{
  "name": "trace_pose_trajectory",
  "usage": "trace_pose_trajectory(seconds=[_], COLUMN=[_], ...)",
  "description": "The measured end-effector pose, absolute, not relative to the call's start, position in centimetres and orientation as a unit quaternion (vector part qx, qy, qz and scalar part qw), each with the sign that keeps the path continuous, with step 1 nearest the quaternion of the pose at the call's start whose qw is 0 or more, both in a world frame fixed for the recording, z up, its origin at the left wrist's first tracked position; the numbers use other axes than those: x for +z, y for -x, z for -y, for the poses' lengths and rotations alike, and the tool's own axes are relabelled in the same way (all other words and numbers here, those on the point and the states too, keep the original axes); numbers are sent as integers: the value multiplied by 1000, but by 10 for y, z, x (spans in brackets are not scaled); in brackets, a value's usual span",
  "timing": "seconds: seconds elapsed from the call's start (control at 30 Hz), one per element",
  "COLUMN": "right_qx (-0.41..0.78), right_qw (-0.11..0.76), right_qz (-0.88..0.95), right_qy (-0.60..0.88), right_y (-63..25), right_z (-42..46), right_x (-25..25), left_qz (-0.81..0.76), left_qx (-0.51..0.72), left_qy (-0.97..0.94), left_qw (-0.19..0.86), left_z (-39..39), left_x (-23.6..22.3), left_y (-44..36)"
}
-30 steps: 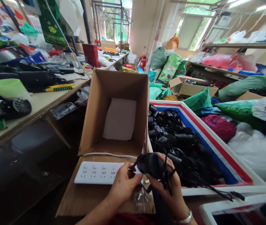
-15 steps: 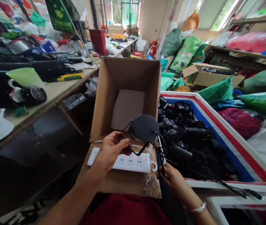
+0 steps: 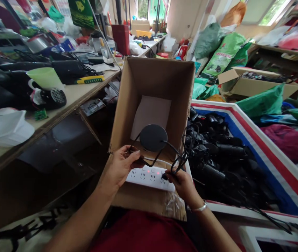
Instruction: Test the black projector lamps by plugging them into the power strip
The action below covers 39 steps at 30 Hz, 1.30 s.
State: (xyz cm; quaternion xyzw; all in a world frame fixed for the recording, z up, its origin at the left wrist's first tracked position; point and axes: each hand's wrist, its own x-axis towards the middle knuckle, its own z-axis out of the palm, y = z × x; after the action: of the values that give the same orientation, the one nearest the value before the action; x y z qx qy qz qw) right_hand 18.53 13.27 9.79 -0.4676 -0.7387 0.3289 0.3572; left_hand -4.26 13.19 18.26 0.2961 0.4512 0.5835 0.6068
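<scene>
My left hand [image 3: 118, 168] is closed on the thin black bracket of a black round device [image 3: 153, 137], its flat disc face turned up toward me. A looped black cable [image 3: 183, 158] runs from the disc to my right hand [image 3: 185, 186]. Thumb and fingers of that hand pinch a small black plug [image 3: 164, 176] over the right end of a white power strip [image 3: 148, 179]. Whether the plug touches the sockets I cannot tell. Red lights glow on the strip, which lies on a cardboard flap [image 3: 149, 199] before an open cardboard box [image 3: 162, 77].
On the right, a bin with a striped rim [image 3: 265, 143] holds many black devices. A wooden workbench [image 3: 67, 99] on the left carries a green cup [image 3: 45, 77], a white tray [image 3: 9, 129] and a yellow-handled tool [image 3: 90, 79]. Green bags [image 3: 264, 101] lie beyond the bin.
My right hand has come up and left, bringing the plug over the power strip. The cable loops rose with it. The round device has shifted slightly left in the view.
</scene>
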Motion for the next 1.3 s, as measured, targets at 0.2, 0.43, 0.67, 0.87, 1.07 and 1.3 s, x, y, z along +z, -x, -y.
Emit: trace_pose_trajectory(seconds=[0.2,0.43,0.67,0.87,1.07,1.3], right_qx=[310,267,241,265,263,220], right_qw=[330,329,372,412,411,420], right_qz=[794,812,808,769,768,780], right_qy=[404,402,388,410,415,409], right_y=[-175,-172,-179,-179,-180,-179], right_z=[-137,-130,-132,-135,-140,-139], right_x=[116,106,75,52,33,18], left_qz=[-435,-396,-352,-344,-367,-375], left_qx=[596,629,633,641,637,631], left_qy=[-277,-279,-313,-329,-318,-310], left_qw=[615,608,614,602,599,604], left_z=[-136,-141,-145,-144,-136,-136], left_x=[171,156,144,148,153,145], left_y=[47,51,56,60,61,62])
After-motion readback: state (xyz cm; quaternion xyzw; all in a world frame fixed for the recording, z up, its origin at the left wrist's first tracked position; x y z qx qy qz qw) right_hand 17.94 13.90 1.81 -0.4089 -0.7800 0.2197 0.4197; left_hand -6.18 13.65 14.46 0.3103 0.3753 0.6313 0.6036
